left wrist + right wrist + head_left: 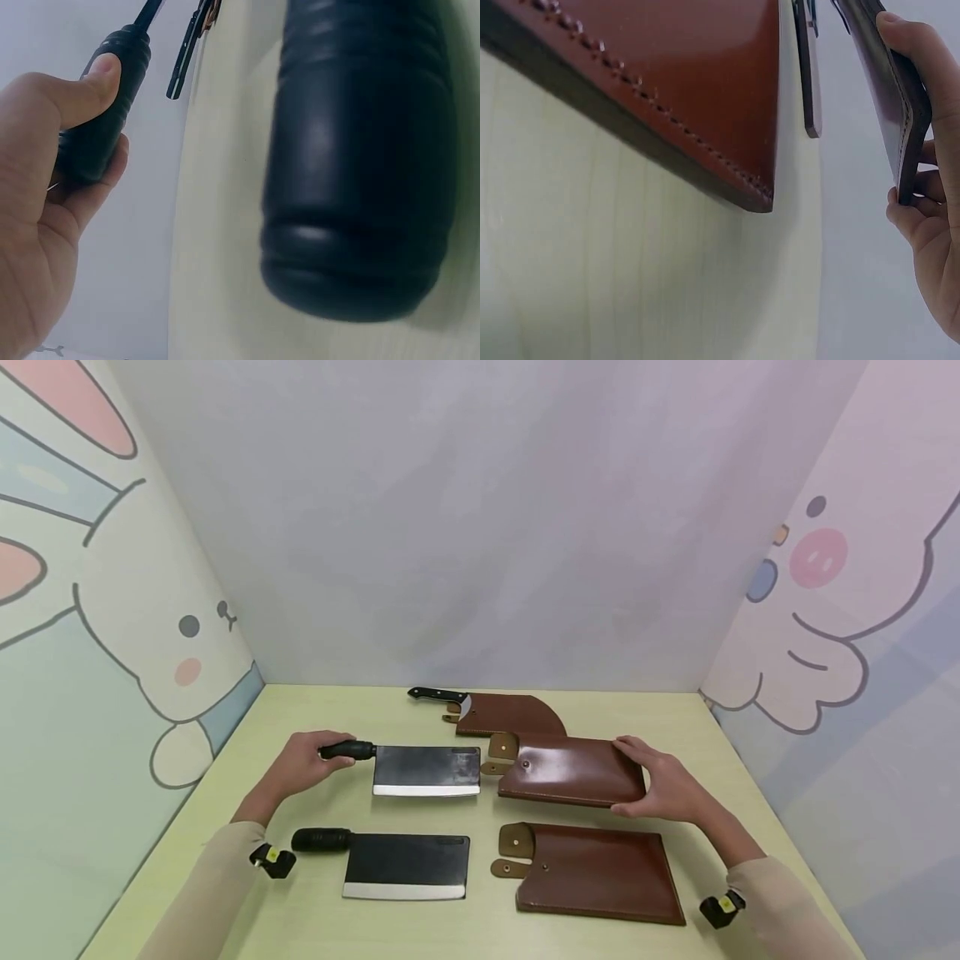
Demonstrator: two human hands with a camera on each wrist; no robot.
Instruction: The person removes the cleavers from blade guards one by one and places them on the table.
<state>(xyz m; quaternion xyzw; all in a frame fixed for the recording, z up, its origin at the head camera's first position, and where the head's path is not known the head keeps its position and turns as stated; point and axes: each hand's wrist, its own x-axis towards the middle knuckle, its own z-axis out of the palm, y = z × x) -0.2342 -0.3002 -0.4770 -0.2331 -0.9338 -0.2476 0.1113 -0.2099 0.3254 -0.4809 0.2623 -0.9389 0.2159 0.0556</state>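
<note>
My left hand (pixel 306 764) grips the black handle (pixel 105 105) of a cleaver (pixel 427 770), its dark blade pointing right with the bright edge toward me. In my right hand (pixel 667 787) is a brown leather sheath (pixel 573 768), held at its right end between thumb and fingers. The sheath's open end, with two tan straps, faces the cleaver's tip, a small gap apart. The right wrist view shows this held sheath (pixel 889 97) raised off the table.
Nearer me lie a second cleaver (pixel 407 864) and a second brown sheath (pixel 600 872), side by side. At the back, a black-handled knife (pixel 438 695) sits in another brown sheath (pixel 510 713). Walls with cartoon animals enclose the pale table (pixel 337 706) on the left, right and back.
</note>
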